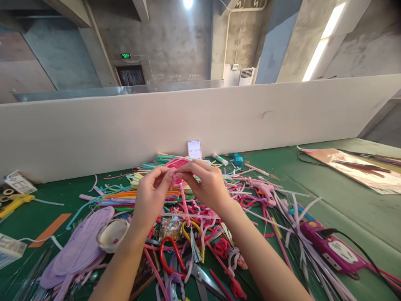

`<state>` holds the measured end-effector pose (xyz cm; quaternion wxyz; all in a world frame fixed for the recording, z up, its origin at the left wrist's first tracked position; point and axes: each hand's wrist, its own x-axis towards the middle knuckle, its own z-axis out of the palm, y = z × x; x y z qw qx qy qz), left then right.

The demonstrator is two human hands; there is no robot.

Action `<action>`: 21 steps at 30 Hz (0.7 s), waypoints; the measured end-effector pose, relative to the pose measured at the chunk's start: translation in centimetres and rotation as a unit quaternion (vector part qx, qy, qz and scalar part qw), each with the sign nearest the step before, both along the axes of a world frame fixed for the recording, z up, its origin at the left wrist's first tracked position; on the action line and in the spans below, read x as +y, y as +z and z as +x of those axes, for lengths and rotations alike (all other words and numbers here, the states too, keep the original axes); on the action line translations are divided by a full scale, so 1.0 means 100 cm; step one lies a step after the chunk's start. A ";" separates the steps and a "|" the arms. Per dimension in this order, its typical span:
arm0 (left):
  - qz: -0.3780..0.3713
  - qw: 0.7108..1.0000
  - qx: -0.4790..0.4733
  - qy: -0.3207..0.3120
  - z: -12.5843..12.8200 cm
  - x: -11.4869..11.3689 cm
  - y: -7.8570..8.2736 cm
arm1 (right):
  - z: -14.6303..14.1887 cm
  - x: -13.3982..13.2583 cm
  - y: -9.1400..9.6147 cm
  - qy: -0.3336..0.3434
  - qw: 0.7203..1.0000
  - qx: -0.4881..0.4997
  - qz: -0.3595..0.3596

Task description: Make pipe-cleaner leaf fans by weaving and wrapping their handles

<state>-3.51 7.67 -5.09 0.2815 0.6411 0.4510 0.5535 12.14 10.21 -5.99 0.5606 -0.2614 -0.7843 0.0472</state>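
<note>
My left hand [149, 195] and my right hand [205, 184] meet over the middle of the cluttered table. Fingertips of both are pinched on a small pink pipe cleaner piece [174, 177], partly hidden by the fingers. Just below it a pink twisted stem [184, 202] hangs down; I cannot tell whether it is joined to the piece. Behind the hands lies a round pink coil [181, 165]. Bundles of coloured pipe cleaners [122, 198] spread under and around both hands. Red-handled scissors [163, 257] rest between my forearms.
A phone [194, 149] showing a timer leans against the white partition [125, 133]. Lilac fuzzy shapes [78, 251] and a small bowl [112, 236] lie left. Pink [266, 192] and yellow [15, 203] glue guns flank the pile. A purple corded device [328, 246] sits right.
</note>
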 end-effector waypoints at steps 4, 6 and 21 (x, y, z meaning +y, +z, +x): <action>0.080 0.990 0.086 0.075 0.006 -0.007 -0.002 | -0.003 -0.004 0.002 -0.006 1.000 0.008 0.001; 0.112 0.982 0.114 0.102 0.008 -0.008 -0.003 | -0.003 -0.005 0.003 -0.003 1.000 0.014 -0.012; 0.044 0.997 0.035 -0.046 -0.013 0.001 0.003 | 0.007 -0.010 0.010 -0.038 0.991 -0.095 0.082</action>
